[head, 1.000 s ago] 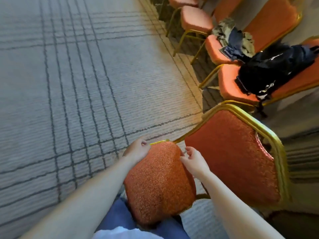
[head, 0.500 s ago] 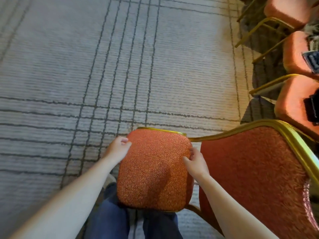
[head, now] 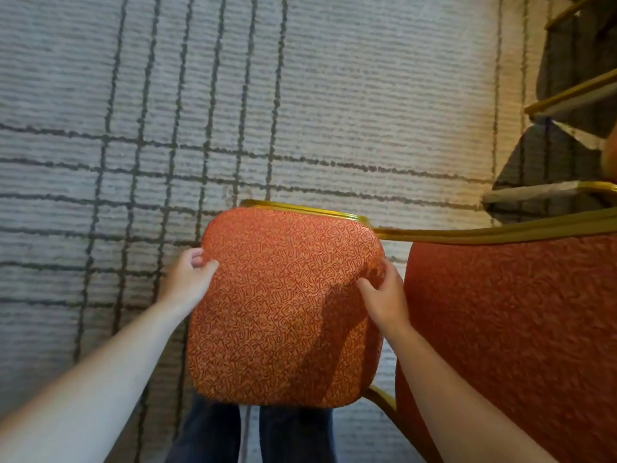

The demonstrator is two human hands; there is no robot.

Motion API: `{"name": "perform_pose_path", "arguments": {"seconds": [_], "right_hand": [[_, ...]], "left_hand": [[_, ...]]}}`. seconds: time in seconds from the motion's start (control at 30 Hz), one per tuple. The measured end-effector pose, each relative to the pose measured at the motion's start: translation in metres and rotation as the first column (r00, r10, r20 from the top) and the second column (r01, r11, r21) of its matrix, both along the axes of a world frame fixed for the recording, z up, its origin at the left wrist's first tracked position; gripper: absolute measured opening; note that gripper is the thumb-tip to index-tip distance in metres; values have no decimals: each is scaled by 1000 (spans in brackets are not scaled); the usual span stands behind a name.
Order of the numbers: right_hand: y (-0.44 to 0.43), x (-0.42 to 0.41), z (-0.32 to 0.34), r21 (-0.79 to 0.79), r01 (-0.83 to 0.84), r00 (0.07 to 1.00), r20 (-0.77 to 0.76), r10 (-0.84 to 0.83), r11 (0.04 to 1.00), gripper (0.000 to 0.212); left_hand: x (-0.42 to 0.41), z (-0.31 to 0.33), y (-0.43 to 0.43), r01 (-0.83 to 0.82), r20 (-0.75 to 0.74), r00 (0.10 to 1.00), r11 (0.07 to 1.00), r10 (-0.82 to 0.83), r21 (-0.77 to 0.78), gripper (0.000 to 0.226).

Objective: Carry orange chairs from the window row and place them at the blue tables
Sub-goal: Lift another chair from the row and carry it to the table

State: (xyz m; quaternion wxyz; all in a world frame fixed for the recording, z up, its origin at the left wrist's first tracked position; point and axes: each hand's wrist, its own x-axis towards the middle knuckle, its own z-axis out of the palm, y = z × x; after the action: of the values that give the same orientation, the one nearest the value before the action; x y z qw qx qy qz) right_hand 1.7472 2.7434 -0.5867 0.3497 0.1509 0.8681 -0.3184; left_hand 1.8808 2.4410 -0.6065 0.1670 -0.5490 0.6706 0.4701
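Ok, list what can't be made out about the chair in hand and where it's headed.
All from the head view:
- Chair legs, and whether they touch the carpet: hidden under the seat cushion.
- How far the left hand and right hand wrap beneath: hidden by the cushion's edges.
- Backrest: cut off by the right and bottom edges.
- Blue tables: outside the frame.

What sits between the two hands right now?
In the head view, the orange chair cushion fills the whole stretch: the left hand grips its left edge, the right hand its right edge. Nothing else lies between them.
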Motion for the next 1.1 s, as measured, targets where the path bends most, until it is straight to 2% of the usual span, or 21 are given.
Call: {"name": "perform_pose_path", "arguments": {"seconds": [0.13, 0.23, 0.33, 0.43, 0.63, 0.77, 0.97, 1.1], "right_hand": [[2, -3, -25, -9, 81, 996, -29, -81, 997, 63], [6, -3, -49, -14, 154, 988, -26, -154, 988, 74], [13, -1, -72, 24, 205, 979, -25, -204, 978, 77], [21, 2, -84, 70, 227, 974, -31, -225, 971, 72], [23, 10, -90, -39, 448, 894, -22, -448, 893, 60], [28, 10, -92, -60, 401, 916, 34, -400, 914, 45], [30, 6, -94, -76, 351, 935, 90, -344, 933, 43], [33, 6, -96, -39, 340, 935, 125, -333, 940, 43]], "left_hand": [[4, -29, -3, 26, -18, 999, 998, -27, -54, 61], [3, -42, -1, 19, -23, 999, 995, -22, -103, 74], [6, -56, 6, -28, -47, 999, 992, 23, -119, 54], [10, -65, 11, -97, -66, 994, 986, 89, -136, 49], [13, -68, 16, -173, -109, 981, 977, 160, -126, 47], [11, -72, 17, -210, -101, 975, 973, 200, -99, 41], [13, -77, 14, -251, -85, 965, 968, 248, -26, 41], [15, -79, 13, -271, -67, 961, 962, 269, -39, 49]]}}
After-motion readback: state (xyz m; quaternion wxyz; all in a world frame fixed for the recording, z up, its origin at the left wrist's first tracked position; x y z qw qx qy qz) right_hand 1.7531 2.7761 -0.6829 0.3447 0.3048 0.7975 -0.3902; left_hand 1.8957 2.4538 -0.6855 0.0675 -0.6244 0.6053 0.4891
